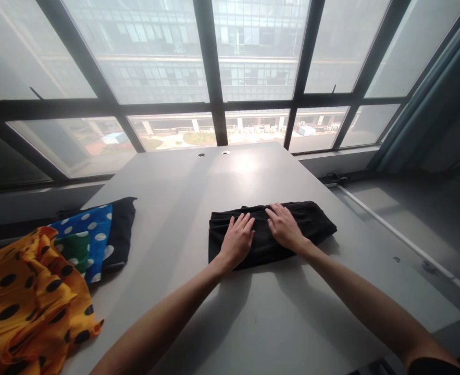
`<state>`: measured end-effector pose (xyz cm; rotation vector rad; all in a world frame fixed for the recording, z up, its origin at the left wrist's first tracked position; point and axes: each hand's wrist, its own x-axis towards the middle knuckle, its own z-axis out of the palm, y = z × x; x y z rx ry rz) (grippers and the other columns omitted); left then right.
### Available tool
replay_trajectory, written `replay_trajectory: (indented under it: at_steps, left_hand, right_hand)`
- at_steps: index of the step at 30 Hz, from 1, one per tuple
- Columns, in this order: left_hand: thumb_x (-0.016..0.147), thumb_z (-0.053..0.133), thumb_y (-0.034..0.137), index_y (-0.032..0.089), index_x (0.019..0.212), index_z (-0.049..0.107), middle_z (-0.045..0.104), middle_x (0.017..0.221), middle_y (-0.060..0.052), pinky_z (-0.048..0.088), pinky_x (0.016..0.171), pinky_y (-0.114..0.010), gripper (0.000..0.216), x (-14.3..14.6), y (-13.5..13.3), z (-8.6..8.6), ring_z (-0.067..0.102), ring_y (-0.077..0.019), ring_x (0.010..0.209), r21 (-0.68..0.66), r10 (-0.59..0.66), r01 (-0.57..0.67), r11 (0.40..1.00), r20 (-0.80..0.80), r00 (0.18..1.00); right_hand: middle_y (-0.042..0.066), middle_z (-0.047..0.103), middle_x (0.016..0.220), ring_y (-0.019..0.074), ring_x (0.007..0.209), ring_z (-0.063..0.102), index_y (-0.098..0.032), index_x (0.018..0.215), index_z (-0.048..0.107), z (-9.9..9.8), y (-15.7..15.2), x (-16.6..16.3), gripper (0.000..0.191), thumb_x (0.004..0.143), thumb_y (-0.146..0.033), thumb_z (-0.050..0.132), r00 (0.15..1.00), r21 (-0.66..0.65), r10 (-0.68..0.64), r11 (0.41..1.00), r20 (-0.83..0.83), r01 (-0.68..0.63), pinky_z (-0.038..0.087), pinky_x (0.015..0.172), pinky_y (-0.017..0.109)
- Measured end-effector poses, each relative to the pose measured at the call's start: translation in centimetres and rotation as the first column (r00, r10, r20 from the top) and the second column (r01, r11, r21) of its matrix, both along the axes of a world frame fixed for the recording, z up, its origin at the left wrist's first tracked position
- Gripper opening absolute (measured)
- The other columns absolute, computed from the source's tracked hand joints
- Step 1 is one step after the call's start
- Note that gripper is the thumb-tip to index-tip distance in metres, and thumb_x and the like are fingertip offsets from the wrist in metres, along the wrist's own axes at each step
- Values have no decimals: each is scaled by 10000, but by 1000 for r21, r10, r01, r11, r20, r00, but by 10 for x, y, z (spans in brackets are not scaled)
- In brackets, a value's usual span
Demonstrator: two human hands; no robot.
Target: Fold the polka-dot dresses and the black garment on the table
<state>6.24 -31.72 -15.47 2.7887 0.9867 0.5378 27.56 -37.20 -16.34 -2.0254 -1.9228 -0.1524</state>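
A folded black cloth (269, 239) lies on the white table in front of me, forming a long flat bundle with layered edges. My left hand (238, 237) rests flat on its left half, fingers stretched toward the far edge. Just to the right, my right hand (284, 226) also lies palm down on the fabric, its fingers extended and slightly apart. Neither hand grips the cloth; both press on its top. The palms' undersides are hidden.
On the left of the table (167, 219) lie an orange cloth with black dots (30, 302), a blue cloth with white dots (99, 229), a green dotted cloth (73, 249) and a dark cloth (123, 229). Windows stand behind; a curtain (421, 99) hangs right.
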Motion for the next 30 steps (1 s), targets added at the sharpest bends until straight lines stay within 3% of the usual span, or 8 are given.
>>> replay_trajectory:
  at_steps: [2, 5, 9, 13, 18, 23, 27, 30]
  left_hand:
    - [1059, 506, 287, 156, 1572, 519, 415, 1669, -150, 213, 1296, -639, 530, 10, 19, -23, 342, -347, 1575, 4, 53, -53, 999, -94, 994]
    - [1071, 480, 459, 227, 1636, 442, 312, 1721, -104, 183, 1298, -645, 613, 7, 29, -46, 250, -356, 1610, 4, 110, -110, 994, -138, 984]
    - [1035, 472, 631, 314, 1649, 421, 247, 1748, -40, 106, 1293, -682, 693, -9, 35, -49, 152, -409, 1624, 16, 161, -160, 987, -139, 977]
    - [1037, 457, 637, 312, 1659, 400, 271, 1743, -63, 95, 1282, -692, 704, -34, 54, -45, 185, -423, 1614, -14, 235, -240, 971, -161, 959]
    - [1083, 387, 488, 238, 1633, 436, 340, 1716, -104, 152, 1255, -717, 606, -86, 90, -49, 256, -399, 1598, -130, 322, -340, 931, -142, 936]
    - [1038, 419, 321, 167, 1377, 684, 678, 1415, -151, 440, 1177, -444, 457, -128, 128, -40, 615, -285, 1331, -292, 283, -233, 928, 141, 949]
    - [901, 648, 361, 210, 1047, 801, 768, 1062, -80, 556, 950, -343, 260, -128, 149, -27, 702, -236, 972, -390, 179, -112, 914, 140, 974]
    - [823, 741, 398, 217, 924, 796, 752, 977, -52, 556, 862, -311, 214, -118, 158, -20, 669, -206, 863, -442, 77, -17, 897, 119, 990]
  right_hand:
    - [116, 325, 1724, 295, 1611, 241, -158, 1589, 499, -12, 13, -31, 569, 1052, -290, 364, 996, -132, 86, 987, -15, -87, 192, 1300, 545]
    - [122, 214, 1756, 280, 1637, 167, -159, 1659, 379, -25, 24, -45, 627, 1071, -374, 358, 995, -284, 82, 954, -58, -95, 146, 1308, 558]
    - [125, 144, 1767, 259, 1647, 113, -202, 1695, 294, -27, 24, -18, 715, 1082, -569, 322, 998, -354, 47, 934, -33, -56, 96, 1316, 540]
    - [108, 131, 1772, 270, 1646, 117, -268, 1703, 267, -24, 11, 29, 737, 1073, -650, 279, 997, -393, -34, 918, 67, 58, 100, 1309, 566]
    - [150, 203, 1755, 272, 1638, 165, -214, 1688, 323, -32, -5, 62, 745, 1073, -633, 312, 979, -324, -86, 935, 186, 144, 148, 1315, 486]
    - [174, 268, 1732, 298, 1622, 225, -180, 1662, 386, -38, -5, 64, 710, 1074, -579, 372, 978, -271, -81, 954, 192, 132, 196, 1304, 510]
    - [196, 307, 1714, 329, 1618, 229, -131, 1607, 476, -24, -11, 31, 625, 1076, -456, 415, 990, -131, -52, 989, 131, 69, 168, 1302, 579]
    - [128, 307, 1726, 289, 1620, 236, -202, 1609, 480, -10, -24, -27, 571, 1085, -417, 410, 981, -67, 195, 978, -10, -196, 205, 1305, 557]
